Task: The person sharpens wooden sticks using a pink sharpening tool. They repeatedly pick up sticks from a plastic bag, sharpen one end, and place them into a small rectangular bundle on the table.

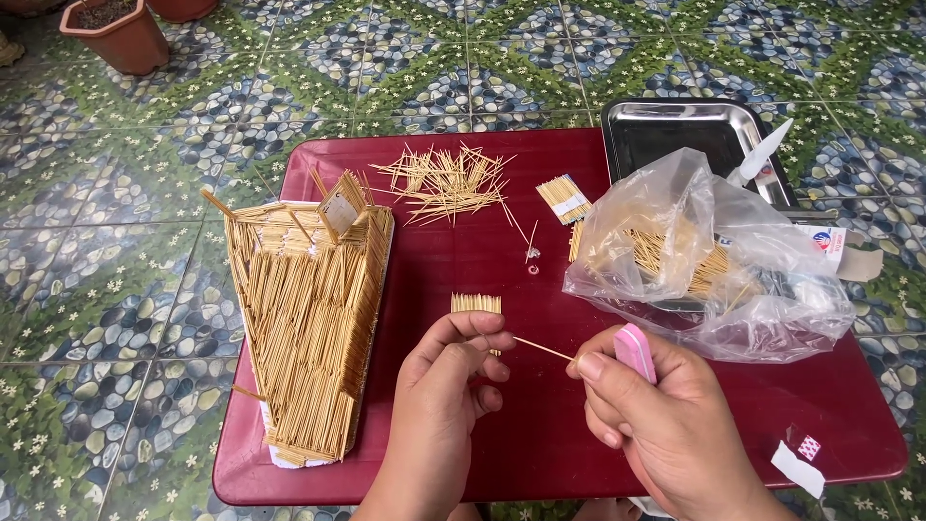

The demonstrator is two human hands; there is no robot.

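Hands fill the bottom middle of the frame, and both wrists are cut off by the lower edge, so there's no seeing anything past the forearms. The left hand (446, 371) has its fingertips pinched shut on one end of a thin toothpick (542, 348), which runs across toward the right hand (648, 425). Whether the right thumb actually touches the stick's tip is hard to say, it's right at it. The right hand is curled closed around a small pink and white sanding block (635, 351), only the top pokes out above the fingers.

Just above the left fingers lies a short glued row of toothpicks (476, 303), partly hidden by the knuckles. Left of center sits a toothpick model (311, 318), a long tapering slab of packed sticks with a little boxy bit at the top; its white base barely peeks out at the bottom.

Upper middle has a loose spiky heap of toothpicks (446, 181) and a banded bundle (564, 199). At right a crinkly clear plastic bag (709, 260) blurs more sticks inside and covers part of a shiny steel tray (675, 130). Everything rests on a glossy dark red table (540, 434), with pebble-pattern tile around it and a terracotta pot (121, 34) cropped at upper left.
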